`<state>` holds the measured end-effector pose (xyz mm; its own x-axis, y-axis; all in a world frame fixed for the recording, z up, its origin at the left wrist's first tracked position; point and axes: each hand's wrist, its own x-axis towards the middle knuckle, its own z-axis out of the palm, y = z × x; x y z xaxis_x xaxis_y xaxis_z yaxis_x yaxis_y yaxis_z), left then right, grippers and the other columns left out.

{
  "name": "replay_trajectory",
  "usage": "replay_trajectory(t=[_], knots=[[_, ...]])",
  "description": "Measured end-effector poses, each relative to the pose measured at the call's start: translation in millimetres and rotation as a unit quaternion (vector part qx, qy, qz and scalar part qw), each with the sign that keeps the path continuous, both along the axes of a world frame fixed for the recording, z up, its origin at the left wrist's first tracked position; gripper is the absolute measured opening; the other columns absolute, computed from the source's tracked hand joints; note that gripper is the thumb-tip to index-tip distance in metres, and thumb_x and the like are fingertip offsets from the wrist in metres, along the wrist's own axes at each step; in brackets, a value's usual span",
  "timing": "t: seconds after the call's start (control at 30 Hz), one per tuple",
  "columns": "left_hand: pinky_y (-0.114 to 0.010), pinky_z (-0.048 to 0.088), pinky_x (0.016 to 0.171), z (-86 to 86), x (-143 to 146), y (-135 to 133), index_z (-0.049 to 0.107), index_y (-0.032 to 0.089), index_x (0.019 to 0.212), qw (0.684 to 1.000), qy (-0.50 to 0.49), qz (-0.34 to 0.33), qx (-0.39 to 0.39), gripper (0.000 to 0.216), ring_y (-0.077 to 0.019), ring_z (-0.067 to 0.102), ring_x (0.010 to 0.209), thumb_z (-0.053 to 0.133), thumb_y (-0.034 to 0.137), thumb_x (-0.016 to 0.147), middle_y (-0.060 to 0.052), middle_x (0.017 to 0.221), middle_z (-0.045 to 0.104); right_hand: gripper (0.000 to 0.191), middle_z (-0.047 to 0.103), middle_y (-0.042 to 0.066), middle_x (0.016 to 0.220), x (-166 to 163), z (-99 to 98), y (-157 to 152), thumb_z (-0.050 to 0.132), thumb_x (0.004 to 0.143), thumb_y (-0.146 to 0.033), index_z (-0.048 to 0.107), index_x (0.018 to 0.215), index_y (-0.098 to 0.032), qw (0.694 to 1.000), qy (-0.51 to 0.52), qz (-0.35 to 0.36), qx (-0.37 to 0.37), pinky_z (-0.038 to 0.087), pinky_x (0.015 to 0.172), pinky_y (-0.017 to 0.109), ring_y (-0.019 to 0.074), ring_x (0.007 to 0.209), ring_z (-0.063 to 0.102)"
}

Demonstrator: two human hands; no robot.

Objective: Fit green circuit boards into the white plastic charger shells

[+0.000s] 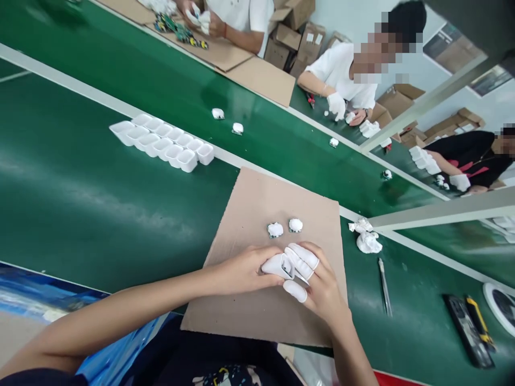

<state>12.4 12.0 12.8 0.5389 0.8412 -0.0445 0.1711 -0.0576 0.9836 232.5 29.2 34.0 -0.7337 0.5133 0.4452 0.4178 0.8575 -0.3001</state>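
Head view: at your left, white plastic cups (161,143) stand in a double row on the green bench (100,214). Moving right, your left hand (250,268) has its thumb and fingers closed around the sides of a white housing (272,265), held above a cardboard sheet (237,316), its open end facing right with something dark inside. It looks light, stiff and smooth, perhaps slippery; the outer walls seem the safest hold. Beyond it, two small boards (276,230) topped with white lie on the cardboard; they look fragile, best taken by the edges. A carton (308,52) behind bears pale labels too small to read. Your right hand (324,284), fingertips in white covers, is partly curled at the housing's open end; you cannot tell whether it grips anything. Farther right lie tweezers (384,287) and a black device (466,329), without readable writing.
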Motion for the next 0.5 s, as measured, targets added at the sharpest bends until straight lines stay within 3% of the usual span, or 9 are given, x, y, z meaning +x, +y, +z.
replay_trajectory(t=[0.2,0.27,0.4,0.5], knots=[[-0.023,0.04,0.065,-1.1,0.1,1.9,0.058,0.02,0.095,0.998,0.004,0.065,0.015,0.014,-0.0144,0.058,0.074,0.062,0.025,0.083,0.002,0.083,0.062,0.033,0.067,0.011,0.102,-5.2,-2.0,0.1,0.061,0.091,-0.016,0.06,0.124,-0.021,0.997,0.046,-0.059,0.018,0.058,0.08,0.042,0.0262,0.101,0.061],[-0.023,0.039,0.063,-1.8,0.1,1.2,0.057,0.021,0.1,0.996,0.021,0.084,0.017,0.018,-0.0157,0.059,0.073,0.061,0.029,0.084,0.001,0.085,0.063,0.026,0.068,0.009,0.099,-7.9,-1.9,2.3,0.062,0.091,-0.019,0.063,0.116,-0.023,0.995,0.048,-0.083,-0.016,0.058,0.076,0.037,0.0239,0.096,0.064],[-0.024,0.043,0.062,-2.8,3.1,-1.7,0.049,0.021,0.109,0.993,0.037,0.103,0.045,0.028,-0.0181,0.064,0.075,0.061,0.033,0.086,-0.002,0.092,0.066,0.029,0.071,0.007,0.104,-12.4,-3.7,13.2,0.064,0.089,-0.031,0.062,0.117,-0.024,0.988,0.029,-0.081,-0.131,0.058,0.079,0.032,0.0217,0.094,0.069],[-0.026,0.048,0.066,2.1,-0.2,5.6,0.042,0.019,0.123,0.987,0.058,0.123,0.084,0.047,-0.02,0.066,0.082,0.066,0.036,0.085,-0.006,0.101,0.068,0.022,0.073,0.005,0.094,-11.2,-6.2,44.1,0.067,0.084,-0.038,0.069,0.099,-0.022,0.973,-0.007,-0.107,-0.205,0.056,0.082,0.031,0.0209,0.087,0.07]])
